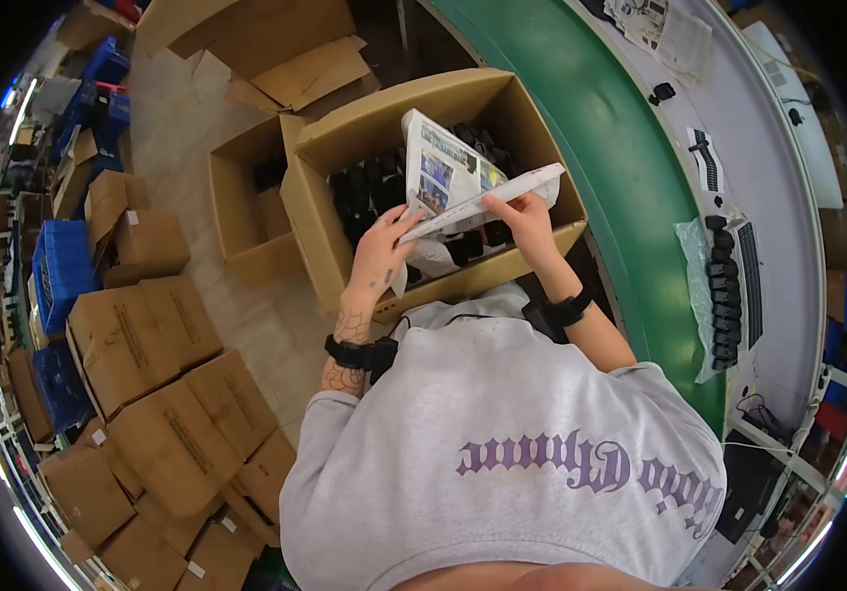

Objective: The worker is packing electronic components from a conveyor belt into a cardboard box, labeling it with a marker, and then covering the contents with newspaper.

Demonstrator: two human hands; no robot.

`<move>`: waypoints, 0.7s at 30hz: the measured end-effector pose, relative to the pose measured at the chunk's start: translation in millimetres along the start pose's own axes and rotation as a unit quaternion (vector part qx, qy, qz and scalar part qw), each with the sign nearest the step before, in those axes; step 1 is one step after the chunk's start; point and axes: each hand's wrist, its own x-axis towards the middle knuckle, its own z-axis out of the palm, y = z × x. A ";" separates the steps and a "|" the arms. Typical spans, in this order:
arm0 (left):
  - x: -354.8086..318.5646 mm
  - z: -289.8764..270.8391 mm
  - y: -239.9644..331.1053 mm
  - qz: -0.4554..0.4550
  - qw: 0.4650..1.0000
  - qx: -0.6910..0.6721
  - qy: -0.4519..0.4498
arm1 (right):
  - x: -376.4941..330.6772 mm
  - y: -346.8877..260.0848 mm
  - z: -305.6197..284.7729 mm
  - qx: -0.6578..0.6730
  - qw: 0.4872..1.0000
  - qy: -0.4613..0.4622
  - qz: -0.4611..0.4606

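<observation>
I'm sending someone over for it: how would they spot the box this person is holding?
Find the big open cardboard carton beside the green conveyor belt. Above it, both hands hold a flat white printed box, unlike the black items inside.

Floor (172,108): pale, bare patch top centre. Big open cardboard box (325,212) stands on it, w/ a smaller open box (246,202) touching its left side. Flattened cardboard sheets (275,49) lie behind. Closed cartons (147,394) crowd the left & lower left, blue crates (59,271) among them.

Table (788,177), right: white top, green belt (610,148) curving along its near edge. On it: row of black parts (724,295) on clear plastic film, black grille strip (750,281) just beside, papers (670,30) at far end.
</observation>
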 end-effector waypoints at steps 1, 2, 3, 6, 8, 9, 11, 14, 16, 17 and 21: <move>-2.1 -4.9 7.0 0.001 0.999 -0.040 -0.025 | -4.1 1.6 -2.2 0.005 1.000 0.004 -0.005; -3.7 -7.8 11.0 0.002 0.996 -0.080 -0.051 | -7.9 3.1 -3.7 0.010 1.000 0.008 -0.011; -5.0 -6.5 7.8 0.005 0.996 -0.080 -0.042 | -12.1 4.1 -4.6 0.012 1.000 0.010 -0.010; -2.4 -19.7 24.5 -0.008 0.994 -0.034 -0.102 | -15.6 1.0 -12.8 0.044 0.999 -0.003 -0.024; -2.5 -22.9 23.7 0.001 0.993 -0.032 -0.113 | -15.6 -3.0 -16.6 -0.003 0.999 -0.022 -0.040; -2.1 -24.8 23.1 0.011 0.992 -0.031 -0.123 | -15.5 -6.3 -16.7 -0.003 0.999 -0.023 -0.040; 0.5 -31.5 22.7 -0.002 0.993 -0.042 -0.110 | -14.1 -14.1 -13.8 0.004 0.998 -0.030 -0.056; 1.4 -47.6 21.8 -0.035 0.997 -0.053 -0.041 | -7.0 -7.1 -27.7 0.057 0.997 -0.026 -0.040; -2.7 -68.4 13.8 -0.085 0.992 -0.052 0.080 | -0.6 -8.3 -34.5 0.077 0.997 0.023 -0.021; -9.1 -85.8 4.8 -0.149 0.978 -0.068 0.130 | 2.5 -9.3 -38.2 0.122 0.991 0.049 -0.016; -57.9 -116.8 12.5 -0.213 0.865 -0.084 0.447 | 17.3 24.9 -96.6 0.193 0.967 0.144 0.079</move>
